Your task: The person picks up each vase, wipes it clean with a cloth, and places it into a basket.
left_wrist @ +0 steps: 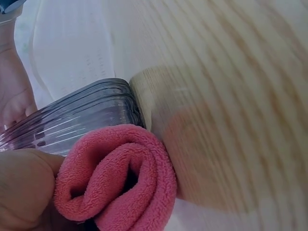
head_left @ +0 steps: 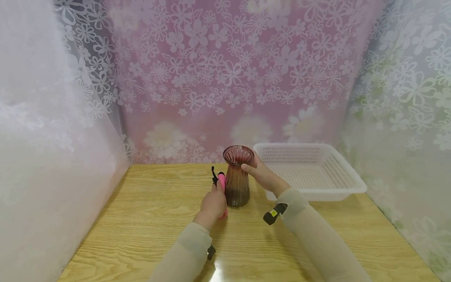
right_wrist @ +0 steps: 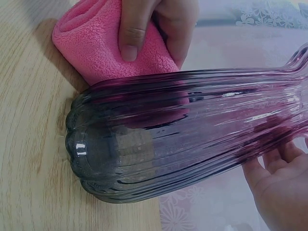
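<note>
A ribbed glass vase [head_left: 237,184], pinkish at the flared rim and grey at the base, stands upright on the table. My right hand [head_left: 263,173] grips its neck from the right, thumb on the near side. On the vase's left, my left hand [head_left: 213,204] holds a rolled pink cloth [left_wrist: 149,168]. The right wrist view shows that cloth [right_wrist: 94,41] against the lower side of the glass, with the left thumb over it. A thin black piece [head_left: 213,175] sticks up beyond the left fingers; its kind cannot be told.
A white perforated plastic basket [head_left: 317,193] sits behind and to the right of the vase. The wood-grain table [head_left: 151,219] ends at a pink flowered curtain [head_left: 229,78], with pale sheets on both sides. A small black camera [head_left: 275,214] is strapped to the right wrist.
</note>
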`<state>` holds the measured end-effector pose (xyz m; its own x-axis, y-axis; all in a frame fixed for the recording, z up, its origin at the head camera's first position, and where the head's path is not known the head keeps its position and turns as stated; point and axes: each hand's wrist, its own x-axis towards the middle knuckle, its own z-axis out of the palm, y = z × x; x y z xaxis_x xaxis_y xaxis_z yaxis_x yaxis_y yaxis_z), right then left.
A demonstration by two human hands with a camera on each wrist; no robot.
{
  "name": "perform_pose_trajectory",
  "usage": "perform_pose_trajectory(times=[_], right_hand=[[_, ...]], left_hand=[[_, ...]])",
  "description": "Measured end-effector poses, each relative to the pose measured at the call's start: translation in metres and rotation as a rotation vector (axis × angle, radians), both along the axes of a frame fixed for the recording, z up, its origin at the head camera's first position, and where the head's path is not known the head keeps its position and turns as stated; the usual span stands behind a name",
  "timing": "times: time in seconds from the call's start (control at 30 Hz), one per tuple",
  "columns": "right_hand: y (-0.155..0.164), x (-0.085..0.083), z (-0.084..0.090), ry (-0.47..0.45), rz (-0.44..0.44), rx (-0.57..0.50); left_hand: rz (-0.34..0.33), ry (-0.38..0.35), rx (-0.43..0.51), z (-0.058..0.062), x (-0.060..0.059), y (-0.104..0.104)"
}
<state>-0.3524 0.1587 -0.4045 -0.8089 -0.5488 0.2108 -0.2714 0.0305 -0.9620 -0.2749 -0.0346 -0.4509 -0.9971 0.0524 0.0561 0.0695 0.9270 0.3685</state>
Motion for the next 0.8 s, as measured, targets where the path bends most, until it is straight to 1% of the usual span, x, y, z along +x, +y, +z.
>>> perform_pose_trajectory(times=[0.17, 0.27, 0.4, 0.57, 0.67, 0.8], right_hand=[[0.000, -0.002, -0.002, 0.021, -0.009, 0.015], [0.000, -0.003, -0.002, 0.025, 0.004, -0.019], [-0.001, -0.003, -0.002, 0.021, 0.013, -0.057], [-0.001, -0.002, -0.001, 0.017, 0.013, -0.059], [-0.001, -0.002, -0.001, 0.019, 0.012, -0.050], [0.000, -0.003, -0.001, 0.016, 0.012, -0.042]], left_hand=[[-0.016, 0.015, 0.014, -0.004, -0.004, -0.004], [-0.028, 0.013, 0.034, -0.005, -0.007, -0.008], [-0.039, 0.007, 0.109, -0.006, -0.011, -0.014], [-0.044, 0.000, 0.192, -0.006, -0.013, -0.020], [-0.043, -0.003, 0.210, -0.006, -0.013, -0.023], [-0.045, -0.005, 0.203, -0.005, -0.013, -0.026]])
